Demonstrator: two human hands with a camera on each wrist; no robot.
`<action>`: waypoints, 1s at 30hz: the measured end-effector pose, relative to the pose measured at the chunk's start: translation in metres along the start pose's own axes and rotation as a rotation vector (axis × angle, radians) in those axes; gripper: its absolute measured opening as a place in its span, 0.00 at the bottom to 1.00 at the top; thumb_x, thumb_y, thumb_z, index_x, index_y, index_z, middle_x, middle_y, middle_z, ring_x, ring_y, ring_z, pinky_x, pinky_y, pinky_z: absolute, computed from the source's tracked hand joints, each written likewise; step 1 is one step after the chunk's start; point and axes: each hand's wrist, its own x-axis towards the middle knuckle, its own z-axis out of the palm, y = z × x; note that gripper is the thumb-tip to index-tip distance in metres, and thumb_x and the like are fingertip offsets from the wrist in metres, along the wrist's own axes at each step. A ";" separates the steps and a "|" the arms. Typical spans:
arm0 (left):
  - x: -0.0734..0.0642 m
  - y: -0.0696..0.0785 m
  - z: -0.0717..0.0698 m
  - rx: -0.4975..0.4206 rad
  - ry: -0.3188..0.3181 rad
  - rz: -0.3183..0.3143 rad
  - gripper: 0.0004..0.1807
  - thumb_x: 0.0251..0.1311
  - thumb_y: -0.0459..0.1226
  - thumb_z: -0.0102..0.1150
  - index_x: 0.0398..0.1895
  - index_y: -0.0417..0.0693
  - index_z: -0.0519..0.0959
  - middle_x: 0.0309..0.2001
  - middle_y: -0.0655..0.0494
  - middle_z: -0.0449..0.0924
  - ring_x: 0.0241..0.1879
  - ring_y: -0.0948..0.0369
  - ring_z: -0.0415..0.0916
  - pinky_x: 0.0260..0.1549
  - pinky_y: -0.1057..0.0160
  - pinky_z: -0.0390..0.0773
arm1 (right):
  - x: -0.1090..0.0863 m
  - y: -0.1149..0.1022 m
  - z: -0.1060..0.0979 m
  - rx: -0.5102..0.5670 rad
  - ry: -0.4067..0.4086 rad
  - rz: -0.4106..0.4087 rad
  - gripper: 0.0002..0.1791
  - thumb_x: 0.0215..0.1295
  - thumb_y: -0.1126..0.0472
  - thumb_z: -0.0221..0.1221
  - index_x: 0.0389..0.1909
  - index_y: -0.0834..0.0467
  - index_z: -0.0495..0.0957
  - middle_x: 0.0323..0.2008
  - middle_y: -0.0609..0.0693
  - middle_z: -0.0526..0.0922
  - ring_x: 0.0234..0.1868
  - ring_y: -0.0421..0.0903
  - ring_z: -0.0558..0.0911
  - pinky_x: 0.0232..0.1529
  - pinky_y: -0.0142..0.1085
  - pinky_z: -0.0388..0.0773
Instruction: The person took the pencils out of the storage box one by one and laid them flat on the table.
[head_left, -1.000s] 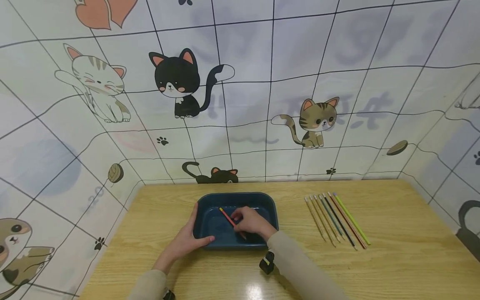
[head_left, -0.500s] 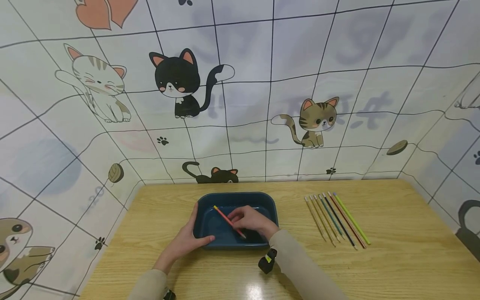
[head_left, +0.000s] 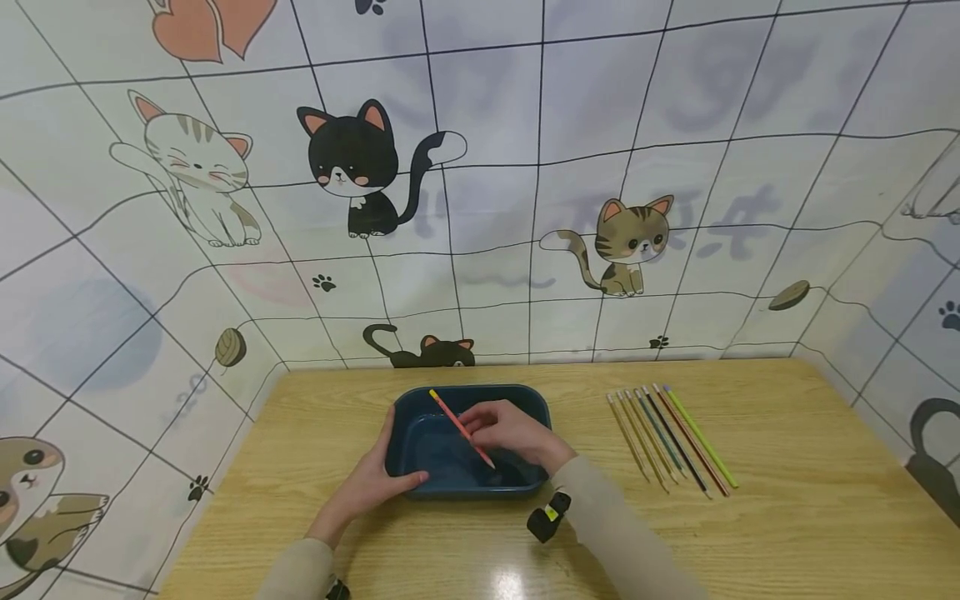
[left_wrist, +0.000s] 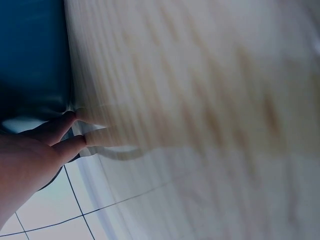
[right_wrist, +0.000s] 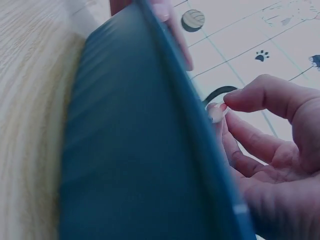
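Observation:
A dark blue rectangular tray [head_left: 480,493] stands on the wooden table. My left hand [head_left: 371,479] holds its left end, with the thumb over the near rim and the fingers along the outer side. In my right hand [head_left: 513,433] a red pencil [head_left: 447,412] with a yellow end is pinched between thumb and fingers. It slants over the tray, yellow end up to the left, sharpened point down to the right near the tray floor. The right wrist view shows the thumb and forefinger meeting behind the tray wall [right_wrist: 135,135]; most of the pencil is hidden there.
To the right of the tray, several pencils [head_left: 678,442] lie side by side on the table [head_left: 810,467], in natural wood, blue, dark, red and lime green. A wall covering [head_left: 495,208] with printed cats and grid lines closes off the back and sides.
The right hand has lifted the red pencil from the tray floor, raising its yellow end to the far rim's height. The left hand stays on the tray.

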 end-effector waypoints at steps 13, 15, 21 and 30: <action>0.001 0.000 0.001 0.016 0.008 -0.013 0.65 0.51 0.46 0.73 0.77 0.50 0.31 0.76 0.42 0.35 0.73 0.43 0.38 0.66 0.41 0.46 | -0.026 -0.026 -0.020 -0.029 -0.008 -0.042 0.23 0.58 0.71 0.56 0.55 0.74 0.72 0.47 0.70 0.77 0.48 0.65 0.77 0.44 0.41 0.77; 0.001 -0.001 0.002 0.019 0.009 -0.012 0.65 0.50 0.46 0.73 0.77 0.50 0.31 0.76 0.42 0.35 0.73 0.43 0.39 0.66 0.41 0.46 | -0.030 -0.027 -0.023 -0.040 -0.005 -0.042 0.23 0.58 0.71 0.56 0.56 0.73 0.72 0.47 0.69 0.78 0.47 0.65 0.77 0.45 0.41 0.77; 0.000 -0.001 0.001 0.022 0.013 -0.008 0.65 0.50 0.46 0.73 0.77 0.50 0.32 0.76 0.42 0.35 0.72 0.42 0.39 0.66 0.41 0.46 | -0.043 -0.028 -0.035 -0.067 -0.010 -0.051 0.23 0.61 0.70 0.56 0.57 0.73 0.71 0.47 0.68 0.77 0.47 0.63 0.77 0.45 0.42 0.77; 0.000 -0.002 0.000 0.031 0.014 -0.001 0.65 0.50 0.46 0.73 0.77 0.49 0.32 0.76 0.42 0.35 0.72 0.42 0.39 0.66 0.41 0.47 | -0.069 -0.020 -0.058 -0.121 0.044 -0.041 0.21 0.61 0.71 0.55 0.56 0.70 0.73 0.43 0.58 0.80 0.41 0.52 0.79 0.43 0.43 0.77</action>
